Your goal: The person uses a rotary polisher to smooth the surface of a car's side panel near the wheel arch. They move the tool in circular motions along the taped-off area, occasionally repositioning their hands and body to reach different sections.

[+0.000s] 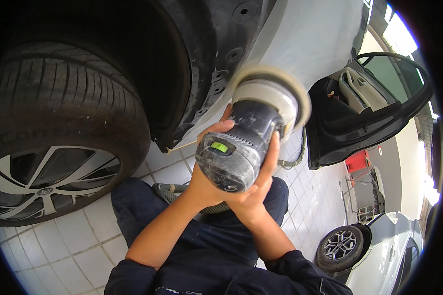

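Observation:
Both my hands grip a dusty black orbital sander (243,143) with a green dial. My left hand (205,180) wraps its left side, the thumb near the neck. My right hand (264,177) holds the right side and the underside of the rear end. The sander's round pad (295,81) is blurred and faces away from me, at the edge of a grey car body panel (310,33). Its contact face is hidden, so I cannot tell whether it touches. A ribbed hose (166,191) passes below my forearms, over my lap.
Close on the left is a tyre (70,99) with a spoked wheel (48,184), beside the dark wheel arch (192,55). An open black car door (354,125) juts out at right. Another car (387,254) stands lower right on the white tiled floor (74,236).

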### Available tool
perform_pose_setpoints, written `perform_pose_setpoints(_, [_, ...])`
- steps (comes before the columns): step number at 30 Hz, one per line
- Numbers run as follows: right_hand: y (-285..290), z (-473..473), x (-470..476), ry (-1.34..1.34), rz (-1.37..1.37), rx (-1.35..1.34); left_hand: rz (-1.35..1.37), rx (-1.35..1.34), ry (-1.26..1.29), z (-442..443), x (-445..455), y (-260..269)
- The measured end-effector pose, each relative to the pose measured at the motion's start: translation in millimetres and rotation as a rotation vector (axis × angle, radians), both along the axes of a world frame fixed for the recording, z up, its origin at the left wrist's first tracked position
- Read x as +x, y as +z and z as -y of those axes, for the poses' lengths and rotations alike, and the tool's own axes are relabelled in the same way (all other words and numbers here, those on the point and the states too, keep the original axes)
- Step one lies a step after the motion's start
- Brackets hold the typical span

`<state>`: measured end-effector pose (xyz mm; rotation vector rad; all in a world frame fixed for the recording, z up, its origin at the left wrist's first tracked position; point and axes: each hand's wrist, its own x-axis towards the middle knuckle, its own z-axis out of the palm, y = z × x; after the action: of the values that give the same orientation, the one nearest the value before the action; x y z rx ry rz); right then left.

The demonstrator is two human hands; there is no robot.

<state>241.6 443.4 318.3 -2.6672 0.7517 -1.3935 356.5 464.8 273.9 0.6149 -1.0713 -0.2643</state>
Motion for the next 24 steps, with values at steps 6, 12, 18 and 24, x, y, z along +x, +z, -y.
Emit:
perform_pose_setpoints(6, [-56.4, 14.3, -16.4, 0.003, -0.028, 0.066, -0.157, 0.089, -0.059, 6.0, -28.4, -45.4])
perform_pose_setpoints(12, [-18.3, 26.4, -22.1, 0.336, 0.498, 0.660, -0.001, -0.135, -0.035, 27.1, -30.0, -4.2])
perform_pose_setpoints(18, [1.2, 31.2, -24.6, 0.236, 0.218, 0.419, -0.044, -0.164, -0.013, 30.2, -33.2, 24.8])
perform_pose_setpoints(24, [-40.0, 35.1, -29.1, 0.046, 0.002, 0.032, -0.041, -0.057, 0.025, 19.7, -36.9, -18.8])
